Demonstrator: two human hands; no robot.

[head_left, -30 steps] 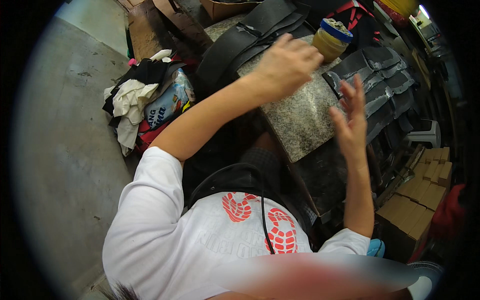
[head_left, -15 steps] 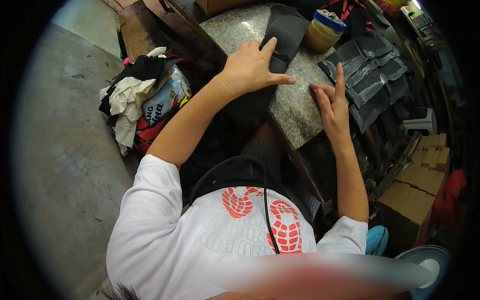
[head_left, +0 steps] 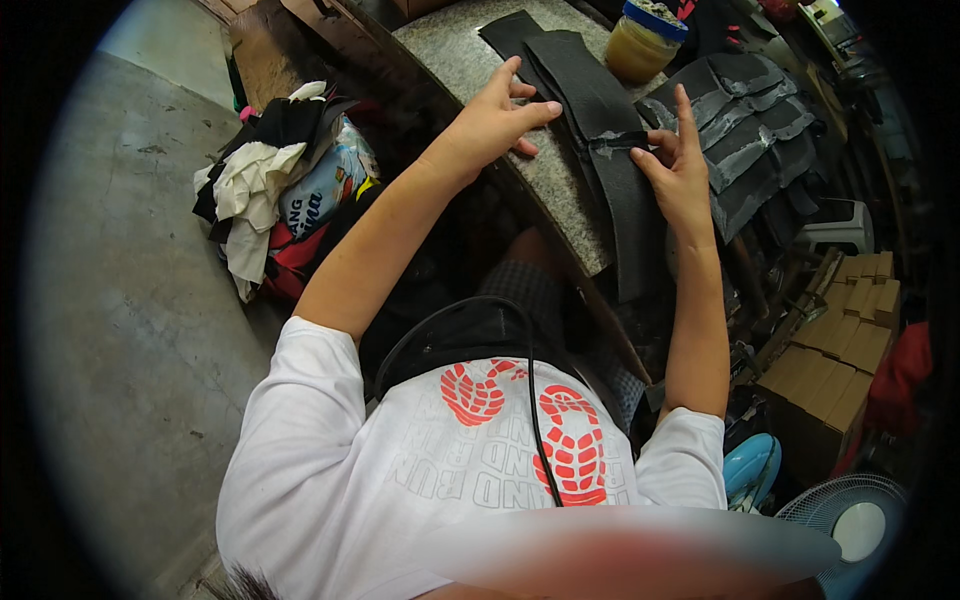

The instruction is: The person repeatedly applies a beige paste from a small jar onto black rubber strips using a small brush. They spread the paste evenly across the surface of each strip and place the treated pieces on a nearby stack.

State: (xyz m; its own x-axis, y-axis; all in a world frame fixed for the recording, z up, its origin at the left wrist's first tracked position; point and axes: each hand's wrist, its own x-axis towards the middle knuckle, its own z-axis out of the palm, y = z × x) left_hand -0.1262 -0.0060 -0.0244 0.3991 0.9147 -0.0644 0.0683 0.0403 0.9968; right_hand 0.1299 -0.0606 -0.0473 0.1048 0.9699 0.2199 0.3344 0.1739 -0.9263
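Observation:
A long black strip of leather-like sheet (head_left: 590, 88) lies across the speckled stone tabletop (head_left: 455, 45), its near end hanging over the edge. It seems to be two or more layers, with a seam or overlap marked by whitish smears partway along. My right hand (head_left: 682, 190) pinches its right side by that overlap between thumb and fingers, the index finger pointing up. At the strip's left side is my left hand (head_left: 490, 125), index finger and thumb stretched apart, other fingers partly curled, nothing held. Its thumb tip comes close to the strip; contact is unclear.
Behind the strip stands a jar with a blue rim and yellowish contents (head_left: 640, 50). Overlapping black pieces with pale smears (head_left: 745, 130) lie at right. Cardboard boxes (head_left: 830, 360) and a fan (head_left: 855, 530) are lower right; a heap of cloth scraps (head_left: 260, 185) is left.
The black strip has turned and come nearer, now hanging over the table edge. My right hand, empty before, has taken its side. My left hand has moved off it to the left.

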